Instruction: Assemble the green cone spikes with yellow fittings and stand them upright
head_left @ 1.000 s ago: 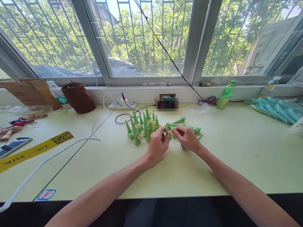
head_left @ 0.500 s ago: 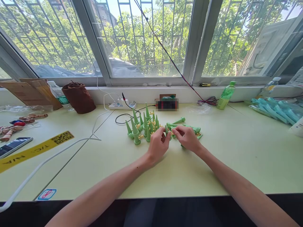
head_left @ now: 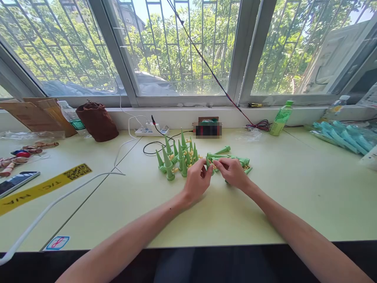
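Between thumb and fingers, my left hand (head_left: 198, 175) holds a green plant watering spike (head_left: 207, 161), its pointed tip up. My right hand (head_left: 232, 171) is closed in a pinch at the small yellow valve (head_left: 214, 166) on that spike's side; the fingertips partly hide it. Left of my hands, a cluster of green spikes (head_left: 167, 162) with yellow valves stands mostly upright on the table. Behind and beside my right hand lies a pile of loose green spikes (head_left: 223, 150), with some yellow pieces (head_left: 246, 168) among them.
A black cable loop (head_left: 145, 148) lies behind the cluster, near a white power strip (head_left: 141, 131). A blurred-out device (head_left: 207, 129) stands at the wall. On the right are a green bottle (head_left: 281, 120) and teal packages (head_left: 341, 135); a brown pouch (head_left: 97, 124) and phone (head_left: 19, 182) are left.
Both hands stay almost in place with the spike and valve between them. The view has shifted very slightly; nothing else visibly moves.
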The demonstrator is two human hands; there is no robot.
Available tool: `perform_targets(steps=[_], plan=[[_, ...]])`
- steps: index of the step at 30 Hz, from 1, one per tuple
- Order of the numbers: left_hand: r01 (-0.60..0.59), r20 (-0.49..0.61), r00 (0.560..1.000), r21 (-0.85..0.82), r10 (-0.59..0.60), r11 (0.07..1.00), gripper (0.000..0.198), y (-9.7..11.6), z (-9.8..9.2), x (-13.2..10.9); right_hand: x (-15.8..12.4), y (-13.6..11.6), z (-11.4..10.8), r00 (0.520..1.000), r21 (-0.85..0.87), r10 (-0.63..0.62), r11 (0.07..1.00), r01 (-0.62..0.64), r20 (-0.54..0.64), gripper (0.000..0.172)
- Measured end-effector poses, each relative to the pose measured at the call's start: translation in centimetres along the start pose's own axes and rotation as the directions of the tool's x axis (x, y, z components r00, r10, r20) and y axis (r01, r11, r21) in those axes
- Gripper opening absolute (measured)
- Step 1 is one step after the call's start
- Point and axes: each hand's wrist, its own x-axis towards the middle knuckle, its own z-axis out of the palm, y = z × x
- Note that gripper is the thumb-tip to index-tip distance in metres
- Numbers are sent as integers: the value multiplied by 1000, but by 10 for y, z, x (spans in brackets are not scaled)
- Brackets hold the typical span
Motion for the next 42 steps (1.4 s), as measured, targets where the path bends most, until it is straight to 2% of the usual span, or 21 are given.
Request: perform_targets(steps=[12,20,27,31,38,42], plan=[[-29,-14,999,-10,29,1000,15,3,-1,0,0,0,-1,1000,3,0,1000,0,12,51],[33,-61,998,-35,-35,999,19,5,-2,2,0,-2,-3,998,12,-7,1000,6,62,46],[-10,-37,999,-45,9,999,18,3,-1,1,0,0,-3,998,10,2,1000,-2,56,48],[2,-37,999,-50,-4,999,17,3,-1,1,0,-1,-3,999,9,17,1000,-17,40,50],[38,-59,997,-44,-40,998,18,4,-1,3,-1,-2,-3,999,116,24,993,-30,48,29],[26,-58,998,-40,-29,999,18,4,-1,3,-1,-2,-3,998,134,21,991,-29,60,29]])
